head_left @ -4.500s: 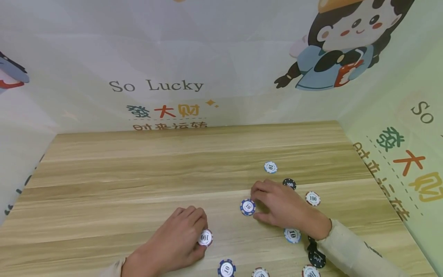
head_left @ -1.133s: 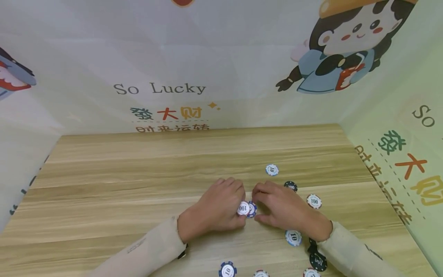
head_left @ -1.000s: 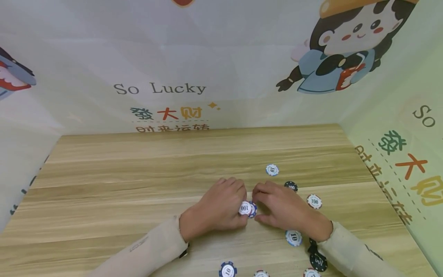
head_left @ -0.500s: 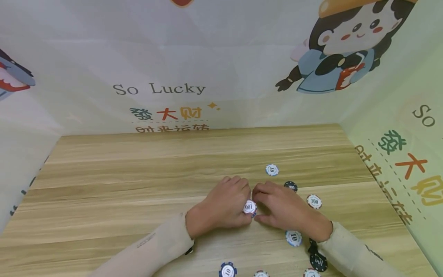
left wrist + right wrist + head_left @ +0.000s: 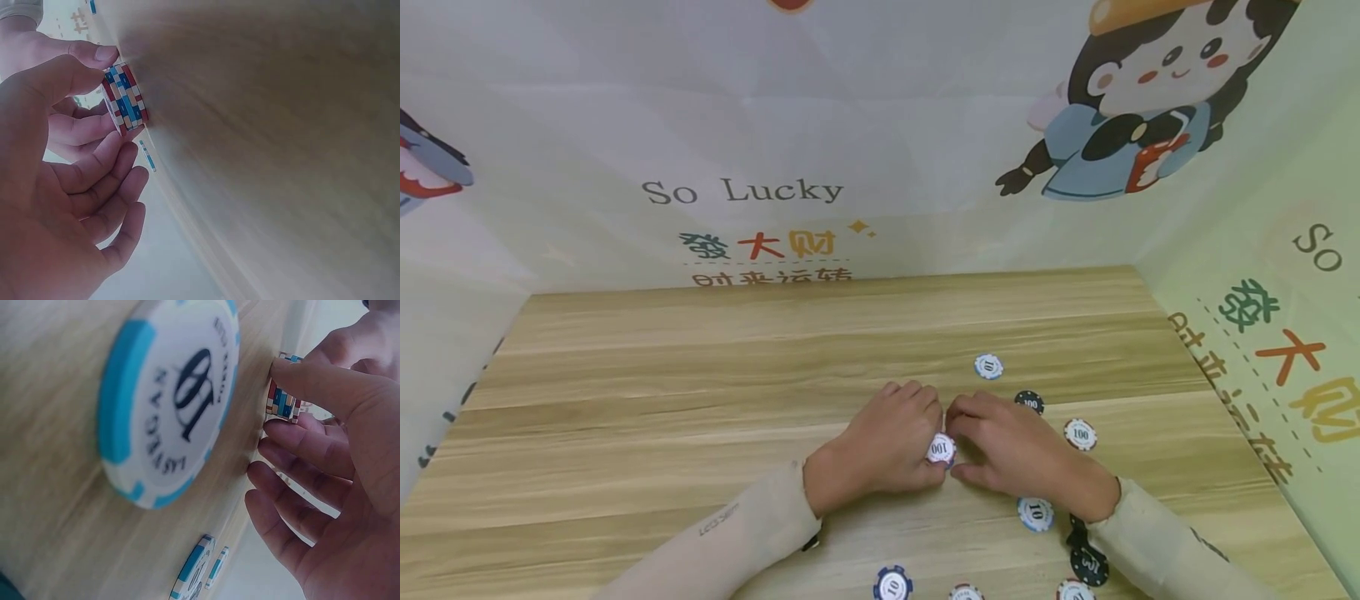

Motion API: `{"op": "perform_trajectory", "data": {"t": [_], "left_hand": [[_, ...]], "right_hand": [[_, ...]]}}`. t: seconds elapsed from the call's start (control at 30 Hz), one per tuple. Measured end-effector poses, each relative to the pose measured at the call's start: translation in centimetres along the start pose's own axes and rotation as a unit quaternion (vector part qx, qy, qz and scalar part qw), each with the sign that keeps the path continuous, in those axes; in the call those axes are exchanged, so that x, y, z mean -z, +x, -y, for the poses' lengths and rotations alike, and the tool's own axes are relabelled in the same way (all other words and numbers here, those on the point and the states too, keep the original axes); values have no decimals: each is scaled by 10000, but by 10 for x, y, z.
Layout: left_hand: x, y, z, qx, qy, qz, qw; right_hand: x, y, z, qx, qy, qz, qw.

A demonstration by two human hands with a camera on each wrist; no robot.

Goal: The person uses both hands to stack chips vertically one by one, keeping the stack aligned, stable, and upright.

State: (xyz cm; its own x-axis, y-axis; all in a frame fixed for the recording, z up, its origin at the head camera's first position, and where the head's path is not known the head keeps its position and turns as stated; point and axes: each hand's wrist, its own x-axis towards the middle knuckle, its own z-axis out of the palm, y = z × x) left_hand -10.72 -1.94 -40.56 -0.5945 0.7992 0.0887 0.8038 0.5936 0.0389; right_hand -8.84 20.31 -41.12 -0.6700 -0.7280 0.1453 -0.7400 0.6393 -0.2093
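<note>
A short stack of poker chips (image 5: 128,100) with red, blue and white edges stands between my two hands. Its top is a red-and-white chip (image 5: 940,448) marked 100, lying over the blue chips. My left hand (image 5: 887,437) pinches that top chip between thumb and index finger, the other fingers loosely bent. From the right, my right hand (image 5: 1011,437) holds the stack's side with thumb and index finger, as the right wrist view shows. Both hands' fingertips nearly meet around the chips, hiding part of the stack.
Loose chips lie on the wooden table (image 5: 700,375): a light-blue chip (image 5: 988,367), a black chip (image 5: 1028,403) and a red chip (image 5: 1080,434) beyond the right hand. Nearer are another light-blue chip (image 5: 1035,514), a black one (image 5: 1088,565) and a dark-blue one (image 5: 893,585). Printed cloth walls surround the table.
My left hand has brought the red-and-white chip rightward from the left front and lined it up over the blue-topped stack. Lately both hands are almost still; the right has stayed in place.
</note>
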Motion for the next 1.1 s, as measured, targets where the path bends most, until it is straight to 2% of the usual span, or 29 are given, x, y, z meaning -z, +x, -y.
{"op": "perform_trajectory", "data": {"t": [0.7,1.1], "left_hand": [[-2,-1,1,-66,89,-136,9998],[4,-9,3,107,-110,-111,9998]], "right_hand": [[0,1,0,-19,49,-17,10000],[1,0,2,12,68,-68,10000]]}}
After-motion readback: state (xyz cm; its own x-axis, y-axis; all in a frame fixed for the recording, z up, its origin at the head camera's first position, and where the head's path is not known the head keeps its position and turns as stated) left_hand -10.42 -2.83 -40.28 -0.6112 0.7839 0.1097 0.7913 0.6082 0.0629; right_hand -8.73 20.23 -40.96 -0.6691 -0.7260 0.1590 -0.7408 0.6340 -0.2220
